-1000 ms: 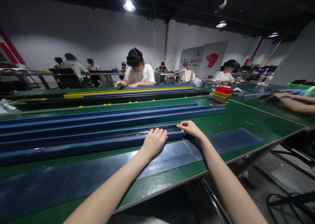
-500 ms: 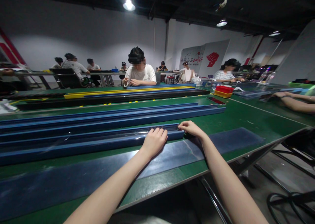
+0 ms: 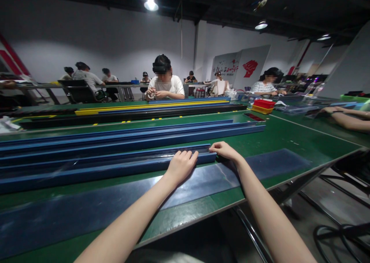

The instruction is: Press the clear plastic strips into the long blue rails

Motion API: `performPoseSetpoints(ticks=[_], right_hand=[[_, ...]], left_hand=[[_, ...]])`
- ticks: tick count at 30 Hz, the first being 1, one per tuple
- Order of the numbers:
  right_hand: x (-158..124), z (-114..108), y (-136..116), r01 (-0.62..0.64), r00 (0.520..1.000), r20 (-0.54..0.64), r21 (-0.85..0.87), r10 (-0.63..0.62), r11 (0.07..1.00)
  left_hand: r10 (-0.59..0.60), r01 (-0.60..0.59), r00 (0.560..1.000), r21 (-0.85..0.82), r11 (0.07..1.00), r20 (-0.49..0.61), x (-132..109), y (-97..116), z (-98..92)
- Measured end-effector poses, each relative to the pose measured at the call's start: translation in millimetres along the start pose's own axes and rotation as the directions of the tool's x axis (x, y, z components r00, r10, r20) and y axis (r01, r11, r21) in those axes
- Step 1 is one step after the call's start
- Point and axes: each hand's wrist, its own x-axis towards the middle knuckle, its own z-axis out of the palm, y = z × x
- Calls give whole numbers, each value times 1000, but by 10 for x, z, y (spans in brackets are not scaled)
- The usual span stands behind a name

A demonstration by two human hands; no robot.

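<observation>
A long blue channel (image 3: 115, 170) lies on the green table with its open side up, and a glossy clear plastic strip (image 3: 153, 155) shows inside it. My left hand (image 3: 181, 165) is wrapped over the near wall of this channel, close to its right end, with the fingertips reaching inside. At that right end, my right hand (image 3: 224, 150) is closed in a pinch by the channel's mouth. What sits between its fingertips is too small to make out. A flat clear sheet (image 3: 115, 201) lies on the table under my forearms, along the near edge.
Behind lie more blue channels (image 3: 185, 134), then yellow rails (image 3: 150, 108) and black rails (image 3: 138, 118). A phone-like flat object (image 3: 254, 118) and red and yellow bins (image 3: 262, 106) are at the right back. A co-worker (image 3: 165, 84) sits opposite; another person's arms (image 3: 347, 114) reach in at right.
My left hand's fingers have shifted very slightly, and the glints on the clear strip differ. My right hand stays in place. The co-worker opposite has moved their hands.
</observation>
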Motion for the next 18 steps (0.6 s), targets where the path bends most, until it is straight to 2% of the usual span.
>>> performPoseSetpoints(ticks=[18], right_hand=[[33, 15, 29, 5, 1000, 9, -45, -5, 999]], left_hand=[[-1, 1, 1000, -15, 1000, 15, 8, 3, 1]])
